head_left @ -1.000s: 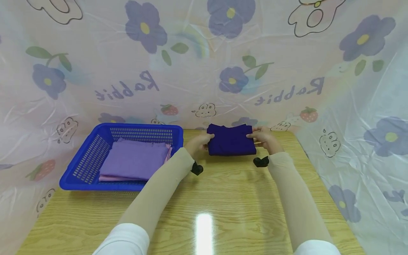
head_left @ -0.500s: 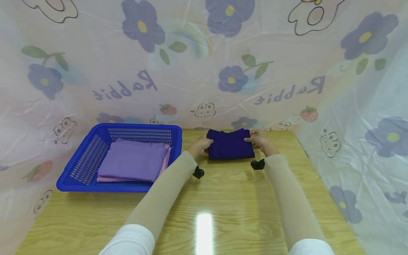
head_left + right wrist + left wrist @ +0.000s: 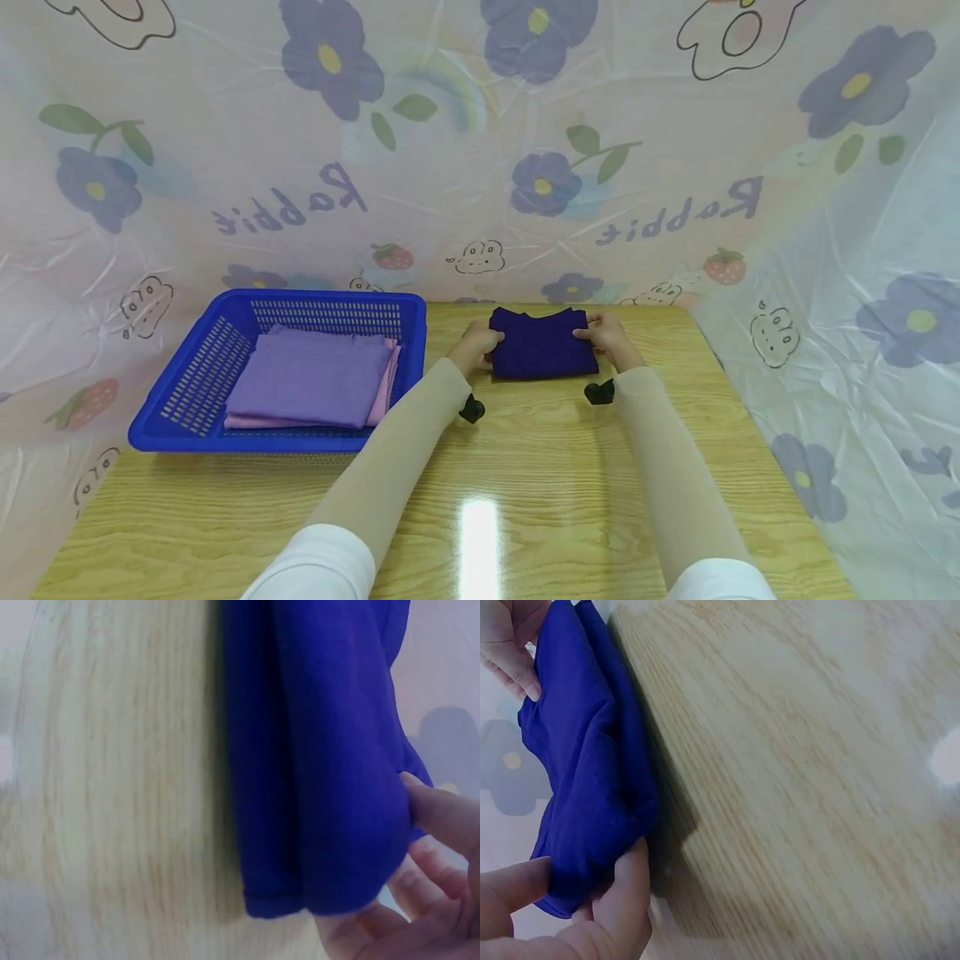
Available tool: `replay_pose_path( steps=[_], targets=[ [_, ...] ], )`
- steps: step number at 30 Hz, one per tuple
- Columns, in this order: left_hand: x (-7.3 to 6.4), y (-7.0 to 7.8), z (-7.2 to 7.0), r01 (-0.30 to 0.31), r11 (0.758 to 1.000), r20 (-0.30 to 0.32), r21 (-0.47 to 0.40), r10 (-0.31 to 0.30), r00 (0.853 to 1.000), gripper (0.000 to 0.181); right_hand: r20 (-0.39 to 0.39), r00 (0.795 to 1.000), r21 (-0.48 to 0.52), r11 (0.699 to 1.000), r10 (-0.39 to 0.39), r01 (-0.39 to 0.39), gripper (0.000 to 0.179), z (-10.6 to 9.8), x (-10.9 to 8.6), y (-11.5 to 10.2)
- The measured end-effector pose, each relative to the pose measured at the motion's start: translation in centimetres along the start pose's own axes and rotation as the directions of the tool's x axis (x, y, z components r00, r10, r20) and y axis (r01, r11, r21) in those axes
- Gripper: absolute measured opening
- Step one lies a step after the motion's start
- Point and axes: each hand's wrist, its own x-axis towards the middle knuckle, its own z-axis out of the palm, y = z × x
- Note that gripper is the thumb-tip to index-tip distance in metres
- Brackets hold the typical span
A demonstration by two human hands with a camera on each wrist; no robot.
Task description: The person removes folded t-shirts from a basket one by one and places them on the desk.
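A folded dark blue cloth garment (image 3: 543,346) lies low over the far part of the table, its top edge dipping like a neckline. My left hand (image 3: 476,344) pinches its left side, thumb on top and fingers beneath. On the opposite side my right hand (image 3: 606,335) grips the edge in the same way. In the left wrist view the folded layers of the garment (image 3: 592,750) hang between both hands, just beside the wood surface. The right wrist view shows the thumb on the garment (image 3: 330,772) and the fingers curled under its end.
A blue plastic basket (image 3: 168,367) stands to the left on the wooden table (image 3: 555,467). Folded purple cloth (image 3: 307,375) lies in it over pink cloth (image 3: 385,387). A patterned curtain (image 3: 450,192) closes off the back and both sides.
Both hands have drawn the folded garment slightly nearer and lower toward the table. It stays gripped at both sides. The basket and the cloths in it have not moved.
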Motion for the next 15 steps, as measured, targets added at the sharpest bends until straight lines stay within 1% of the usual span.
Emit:
replay_pose_path(
  steps=[6,9,12,13,15],
  targets=[
    [1.3,-0.7,0.1,-0.028,1.000,0.010,0.013,0.027,1.000,0.040,-0.021,1.000,-0.029,0.999,-0.015,0.014,0.049,0.2,0.2,0.5],
    [1.7,-1.0,0.1,-0.038,0.999,0.016,0.038,0.038,0.999,0.040,-0.038,0.998,-0.098,0.994,-0.043,0.039,0.048,0.3,0.1,0.6],
    [2.2,-1.2,-0.2,-0.041,0.995,0.000,0.089,0.041,0.999,0.041,-0.054,0.994,-0.189,0.979,-0.093,0.081,0.048,0.4,0.1,0.8],
    [2.1,-1.2,-0.3,-0.047,0.992,-0.008,0.115,0.048,0.999,0.040,-0.058,0.993,-0.218,0.972,-0.107,0.092,0.048,0.4,0.0,0.9],
    [2.0,-1.4,-0.6,-0.063,0.980,-0.043,0.190,0.073,0.996,0.042,-0.061,0.990,-0.256,0.960,-0.130,0.110,0.046,0.4,0.0,1.0]
  ],
)
